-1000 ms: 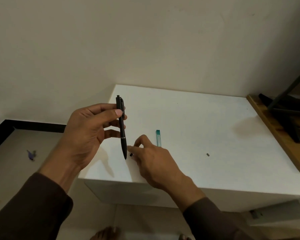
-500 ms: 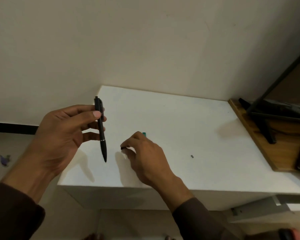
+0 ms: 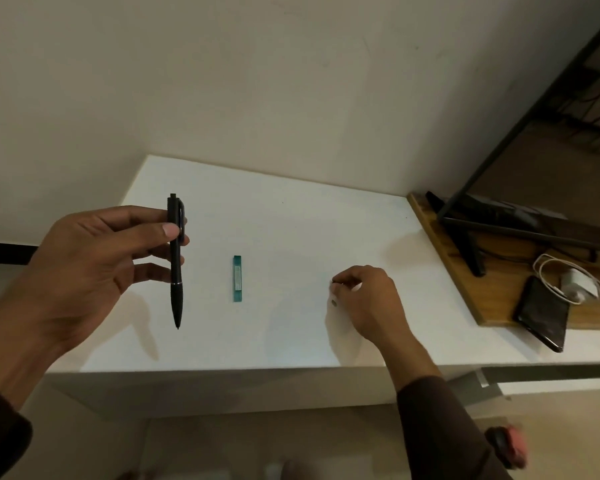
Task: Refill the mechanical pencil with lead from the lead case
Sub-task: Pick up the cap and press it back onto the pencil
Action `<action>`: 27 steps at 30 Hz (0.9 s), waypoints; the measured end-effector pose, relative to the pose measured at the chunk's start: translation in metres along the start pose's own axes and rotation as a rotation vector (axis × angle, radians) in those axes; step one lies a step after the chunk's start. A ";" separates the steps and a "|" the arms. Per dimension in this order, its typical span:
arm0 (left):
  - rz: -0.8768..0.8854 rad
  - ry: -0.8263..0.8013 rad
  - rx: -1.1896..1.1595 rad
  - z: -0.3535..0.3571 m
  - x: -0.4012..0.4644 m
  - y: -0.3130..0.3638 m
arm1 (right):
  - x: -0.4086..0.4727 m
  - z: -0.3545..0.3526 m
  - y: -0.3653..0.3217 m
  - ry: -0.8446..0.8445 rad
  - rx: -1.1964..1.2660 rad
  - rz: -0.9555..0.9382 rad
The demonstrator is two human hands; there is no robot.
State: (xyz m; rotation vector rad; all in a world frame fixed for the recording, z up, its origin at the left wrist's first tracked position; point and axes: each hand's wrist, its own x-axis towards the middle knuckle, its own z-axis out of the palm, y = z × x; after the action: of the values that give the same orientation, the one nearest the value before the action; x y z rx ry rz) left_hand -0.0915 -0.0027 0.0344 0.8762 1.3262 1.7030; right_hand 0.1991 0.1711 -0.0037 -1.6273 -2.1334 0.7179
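The left hand (image 3: 94, 268) holds a black mechanical pencil (image 3: 175, 261) upright above the white bench (image 3: 291, 216), thumb and fingers (image 3: 168, 231) pinching its upper barrel, tip pointing down. A teal lead case (image 3: 237, 278) lies flat on the bench between the hands. The right hand (image 3: 371, 299) rests on the bench, its fingers curled beside a tiny dark piece (image 3: 333, 302). A dark phone (image 3: 541, 315) lies on the wooden board (image 3: 492, 296) at right.

Plain beige wall (image 3: 257, 81) fills upper frame, dim warm light. White rectangular tabletop (image 3: 291, 220) centre. Brown wooden board (image 3: 492, 289) at right under black metal stand (image 3: 471, 251). Pale tiled floor (image 3: 0, 282) left, with black skirting strip (image 3: 4, 252)
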 end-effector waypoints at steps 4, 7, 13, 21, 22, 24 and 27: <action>-0.010 -0.001 0.002 -0.001 0.004 -0.005 | -0.001 -0.001 0.004 0.005 0.018 -0.019; -0.005 -0.007 0.002 -0.001 0.004 -0.004 | -0.002 -0.004 0.006 0.003 0.043 -0.013; -0.008 -0.017 0.005 0.001 0.004 -0.003 | -0.011 -0.017 0.012 0.004 0.037 -0.030; -0.013 -0.021 0.008 0.010 0.000 -0.003 | -0.013 -0.010 0.007 -0.091 -0.063 -0.054; -0.011 -0.019 0.008 0.012 -0.001 -0.003 | -0.013 -0.010 0.007 -0.093 -0.070 -0.059; -0.013 -0.020 0.012 0.015 -0.002 -0.003 | -0.014 -0.009 0.006 -0.096 -0.077 -0.062; -0.016 -0.021 0.012 0.016 -0.003 -0.002 | -0.014 -0.009 0.004 -0.086 -0.068 -0.064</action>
State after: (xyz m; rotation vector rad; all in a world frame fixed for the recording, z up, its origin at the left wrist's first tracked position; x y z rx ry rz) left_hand -0.0761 0.0015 0.0360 0.8855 1.3273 1.6713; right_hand 0.2116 0.1598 0.0013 -1.5812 -2.2825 0.7145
